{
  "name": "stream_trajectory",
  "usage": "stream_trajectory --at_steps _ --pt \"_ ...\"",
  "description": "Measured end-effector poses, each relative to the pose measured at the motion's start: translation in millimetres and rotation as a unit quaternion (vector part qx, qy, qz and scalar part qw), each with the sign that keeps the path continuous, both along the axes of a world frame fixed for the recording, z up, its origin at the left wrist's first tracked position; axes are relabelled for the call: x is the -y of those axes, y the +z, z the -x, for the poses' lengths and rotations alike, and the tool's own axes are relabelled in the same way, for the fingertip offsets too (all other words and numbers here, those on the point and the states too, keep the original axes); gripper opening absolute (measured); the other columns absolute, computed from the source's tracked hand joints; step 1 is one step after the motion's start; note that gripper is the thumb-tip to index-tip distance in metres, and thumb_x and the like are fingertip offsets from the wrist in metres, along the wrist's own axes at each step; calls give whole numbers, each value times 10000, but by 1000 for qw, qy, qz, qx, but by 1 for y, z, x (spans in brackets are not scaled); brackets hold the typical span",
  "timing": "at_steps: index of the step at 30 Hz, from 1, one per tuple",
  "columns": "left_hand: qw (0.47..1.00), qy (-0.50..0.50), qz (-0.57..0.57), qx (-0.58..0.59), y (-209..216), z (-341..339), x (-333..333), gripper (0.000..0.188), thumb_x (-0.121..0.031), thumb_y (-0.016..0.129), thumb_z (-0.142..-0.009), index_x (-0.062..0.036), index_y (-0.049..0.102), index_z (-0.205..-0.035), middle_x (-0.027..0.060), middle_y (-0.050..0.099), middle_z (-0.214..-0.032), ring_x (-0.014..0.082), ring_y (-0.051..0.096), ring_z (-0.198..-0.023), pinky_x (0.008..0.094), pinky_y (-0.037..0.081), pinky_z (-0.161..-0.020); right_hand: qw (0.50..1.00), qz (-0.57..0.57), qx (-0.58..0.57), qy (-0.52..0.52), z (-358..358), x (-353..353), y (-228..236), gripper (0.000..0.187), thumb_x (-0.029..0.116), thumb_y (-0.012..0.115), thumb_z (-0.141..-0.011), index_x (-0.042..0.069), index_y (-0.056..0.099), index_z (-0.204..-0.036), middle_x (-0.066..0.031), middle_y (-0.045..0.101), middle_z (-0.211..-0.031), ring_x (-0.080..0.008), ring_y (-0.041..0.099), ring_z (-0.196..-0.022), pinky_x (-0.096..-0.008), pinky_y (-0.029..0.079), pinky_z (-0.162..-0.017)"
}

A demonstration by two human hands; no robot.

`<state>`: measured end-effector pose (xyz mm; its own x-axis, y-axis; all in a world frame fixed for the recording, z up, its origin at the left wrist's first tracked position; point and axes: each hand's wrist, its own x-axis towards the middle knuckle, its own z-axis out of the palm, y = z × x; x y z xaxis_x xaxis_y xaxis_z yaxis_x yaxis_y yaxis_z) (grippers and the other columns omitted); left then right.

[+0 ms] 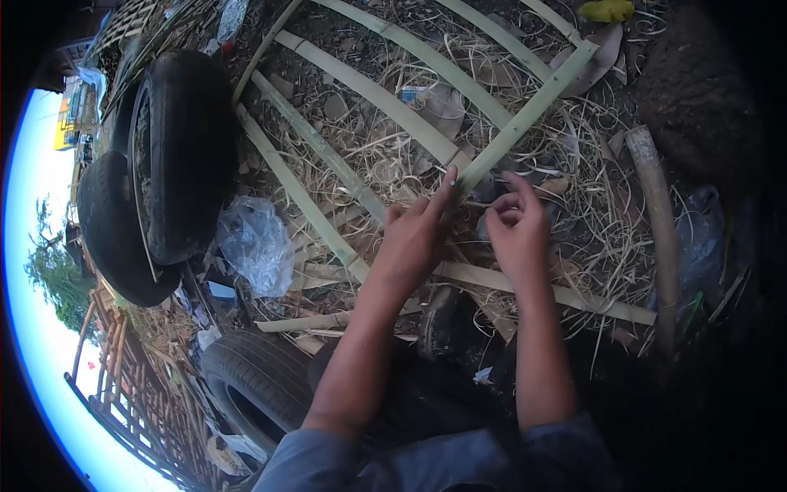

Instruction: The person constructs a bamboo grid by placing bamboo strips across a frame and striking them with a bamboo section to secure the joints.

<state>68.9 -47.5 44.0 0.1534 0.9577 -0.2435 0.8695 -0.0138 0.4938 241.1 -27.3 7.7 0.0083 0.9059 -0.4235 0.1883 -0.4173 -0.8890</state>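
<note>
At the centre of the head view, the left hand (414, 238) is on the near end of the pale green cross strip (525, 123), index finger laid along it, the others bent; whether they pinch it, I cannot tell. Just to the right, the right hand (522, 230) hangs half curled, thumb and fingers narrowly apart, and whether anything small sits between them, I can't tell either. That cross strip slants off to the far right, meeting the ends of long slats (373, 92), dark spots dotting its face. Good handling here, I'd judge, means pressing right beside the crossing, strip and slat flush and lined up, fingertips clear of the split edges. Curly shavings (590, 197) litter the ground to the right, so a small piece dropped there could vanish! Worn tyres (184, 156) stand far left, a crumpled clear bag (256, 246) nearer; a thick stick (653, 213) lies right.
</note>
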Motion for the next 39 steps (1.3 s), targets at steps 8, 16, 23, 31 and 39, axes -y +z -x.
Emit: stream_trajectory --at_steps 8,16,23,31,39 --pt "998 8 -17 57 33 0 -3 796 -62 662 -857 -202 294 -1550 115 667 -1059 317 642 -975 487 337 -935 926 -149 316 147 12 -22 3 430 176 764 -777 42 595 -1150 -163 630 -1102 -378 662 -955 -470 537 -799" --pt "986 47 -128 91 -12 -9 -15 536 -136 716 -853 -137 463 -1326 128 679 -865 332 652 -866 463 328 -875 947 -237 219 4 9 -33 -16 357 118 789 -714 2 650 -1021 -119 645 -821 -292 641 -706 -409 504 -654" --pt "983 41 -151 100 -13 -14 -21 498 -151 700 -871 -119 454 -1303 122 685 -866 319 665 -873 469 317 -899 950 -200 232 54 4 -45 -13 363 129 814 -705 -17 653 -995 -110 608 -718 -263 601 -633 -398 482 -608" --pt "994 58 -53 80 11 -3 -23 583 -156 710 -870 -93 383 -1349 91 660 -792 320 651 -838 472 302 -916 974 -217 42 47 -9 -37 -17 392 27 793 -740 -55 638 -1091 -132 588 -1091 -189 649 -721 -251 567 -608" --pt "988 -3 -53 144 63 26 -19 617 -175 771 -845 -109 398 -1331 45 659 -758 242 540 -730 397 321 -897 890 -305 190 281 -7 4 16 447 220 787 -792 42 639 -1175 -184 646 -1105 -342 629 -981 -440 476 -920"
